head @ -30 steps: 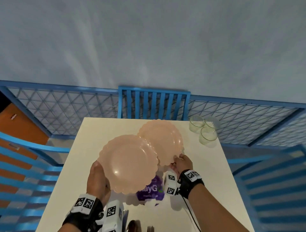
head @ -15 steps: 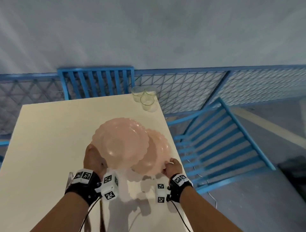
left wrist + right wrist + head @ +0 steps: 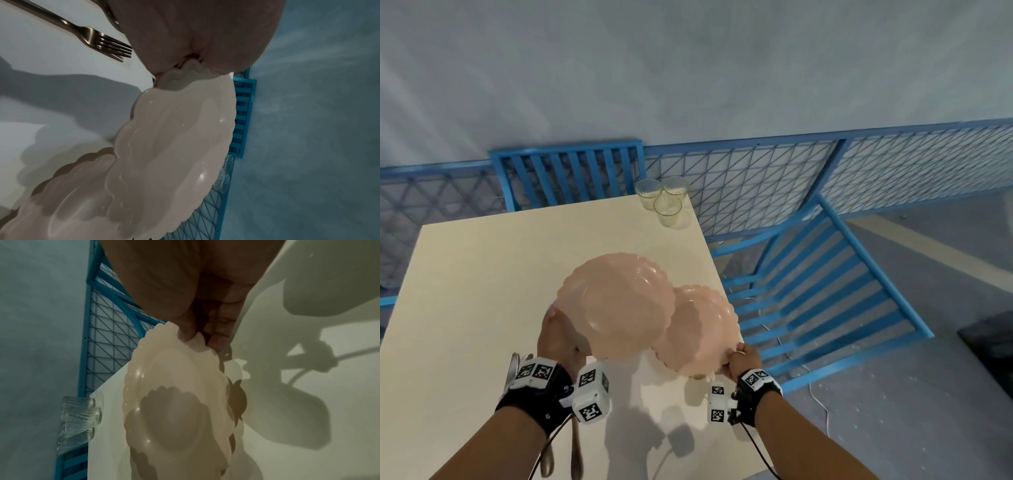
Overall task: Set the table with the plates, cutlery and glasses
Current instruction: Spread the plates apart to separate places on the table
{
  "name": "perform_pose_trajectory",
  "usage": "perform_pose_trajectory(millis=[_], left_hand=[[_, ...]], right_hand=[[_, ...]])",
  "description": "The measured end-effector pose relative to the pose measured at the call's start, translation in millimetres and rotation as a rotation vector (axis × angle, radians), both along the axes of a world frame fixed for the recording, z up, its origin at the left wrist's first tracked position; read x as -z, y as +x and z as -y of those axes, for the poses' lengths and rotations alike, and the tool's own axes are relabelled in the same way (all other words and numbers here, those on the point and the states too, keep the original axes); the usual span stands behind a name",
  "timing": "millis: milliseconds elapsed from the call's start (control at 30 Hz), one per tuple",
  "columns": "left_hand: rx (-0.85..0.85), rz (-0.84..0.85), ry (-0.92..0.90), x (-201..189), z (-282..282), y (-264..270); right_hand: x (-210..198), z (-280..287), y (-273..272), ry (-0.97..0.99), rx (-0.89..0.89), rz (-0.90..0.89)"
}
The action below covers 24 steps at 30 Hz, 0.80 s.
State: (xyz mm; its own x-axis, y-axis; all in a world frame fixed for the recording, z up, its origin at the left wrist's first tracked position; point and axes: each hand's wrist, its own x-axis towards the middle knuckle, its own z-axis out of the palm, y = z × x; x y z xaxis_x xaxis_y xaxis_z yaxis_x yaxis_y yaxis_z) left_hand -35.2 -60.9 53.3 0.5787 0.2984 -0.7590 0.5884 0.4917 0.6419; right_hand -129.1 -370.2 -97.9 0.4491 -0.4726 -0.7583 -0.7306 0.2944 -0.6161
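Two pink scalloped plates hang above the cream table (image 3: 482, 274). My left hand (image 3: 558, 339) grips the near rim of the upper plate (image 3: 616, 305) (image 3: 174, 146), which overlaps the other. My right hand (image 3: 743, 356) pinches the rim of the lower plate (image 3: 702, 335) (image 3: 174, 402) at the table's right edge, thumb on top in the right wrist view. Three clear glasses (image 3: 662, 198) (image 3: 78, 418) stand together at the far right corner. A fork (image 3: 98, 40) lies on the table by my left wrist, and cutlery handles (image 3: 577, 459) show under my left forearm.
A blue slatted chair (image 3: 822, 298) stands just right of the table. Another blue chair back (image 3: 566, 174) is at the far side. A blue mesh fence (image 3: 774, 185) runs behind. A white cable (image 3: 818, 401) lies on the grey floor.
The view has swung to the right, and both plates have been carried toward the table's right side. The right plate has dropped lower, partly under the left one.
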Motion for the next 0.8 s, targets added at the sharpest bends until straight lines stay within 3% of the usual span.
perform_pose_trajectory(millis=[67, 267, 433, 533, 600, 733, 800], left_hand=[[-0.033, 0.068, 0.015, 5, -1, -10], [0.217, -0.104, 0.27, -9, 0, -7], [0.142, -0.098, 0.147, 14, -18, -5], [0.125, 0.039, 0.185, 9, -22, -21], [0.051, 0.058, 0.096, 1, -28, -22], [0.059, 0.156, 0.058, -1, -53, -15], [0.013, 0.15, 0.08, 4, -72, -12]], right_hand=[[-1, 0, 2, 0.026, 0.036, 0.009], [-4, -3, 6, 0.068, 0.082, 0.015], [-19, -4, 2, 0.106, 0.096, 0.011], [-50, -10, -9, -0.214, -0.045, -0.003], [-74, -29, -7, -0.34, -0.164, 0.102], [-123, -104, 31, 0.02, -0.448, 0.331], [-142, -141, 57, 0.09, -0.493, 0.408]])
